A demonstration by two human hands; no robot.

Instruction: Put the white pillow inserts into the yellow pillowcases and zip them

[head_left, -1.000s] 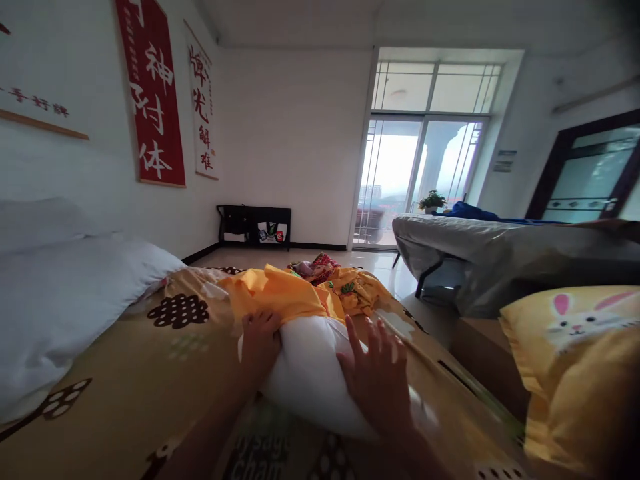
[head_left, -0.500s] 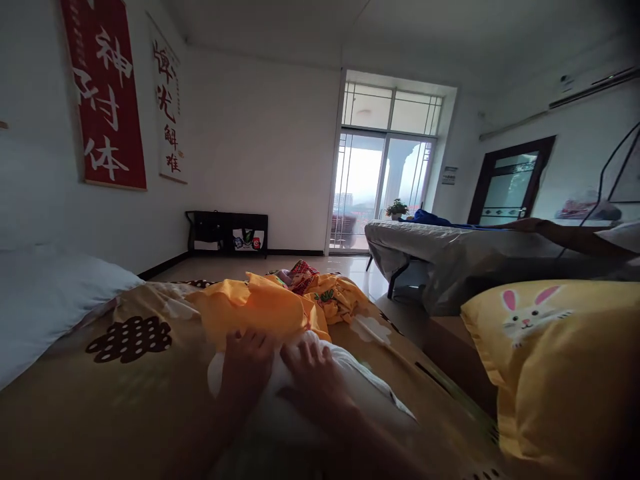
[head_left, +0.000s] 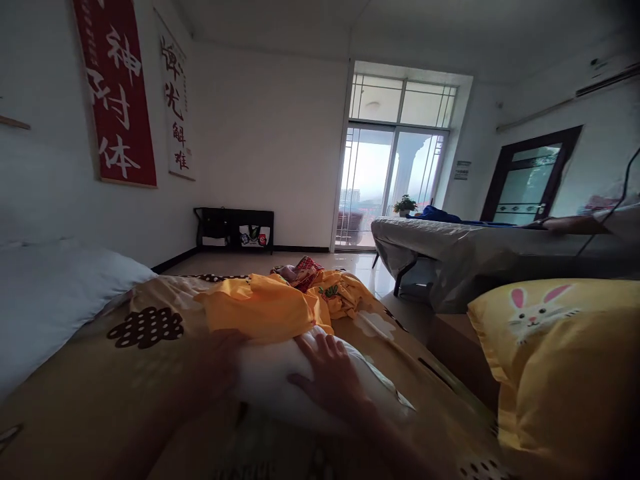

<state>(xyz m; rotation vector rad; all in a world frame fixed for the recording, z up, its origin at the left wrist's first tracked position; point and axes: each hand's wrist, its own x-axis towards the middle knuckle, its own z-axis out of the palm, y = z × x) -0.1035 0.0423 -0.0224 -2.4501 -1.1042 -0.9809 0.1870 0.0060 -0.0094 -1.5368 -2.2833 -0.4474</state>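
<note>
A white pillow (head_left: 277, 390) lies on the bed, its far end meeting a yellow-orange pillowcase (head_left: 265, 303). How far the pillow reaches inside the case is hidden. On top of the pillow rests my right hand (head_left: 333, 373), fingers apart and thumb out to the side, its fingertips close to the pillowcase's near edge. My left hand (head_left: 223, 363) is at the pillow's left side, touching or very near the pillowcase's lower left edge. Blur and shadow smear its fingers, so its grip is unclear.
Crumpled yellow cloth (head_left: 337, 293) and red plaid cloth (head_left: 305, 270) lie beyond the pillowcase. A white pillow-like bundle (head_left: 75, 280) is at left. At right sits a yellow pillow with a rabbit face (head_left: 575, 373). A covered table (head_left: 450, 243) stands beyond the brown-patterned bedsheet (head_left: 125, 393).
My left hand has moved left, from the top of the pillow to its side. My right hand has shifted slightly right, and the hands are farther apart. The whole view has turned slightly left.
</note>
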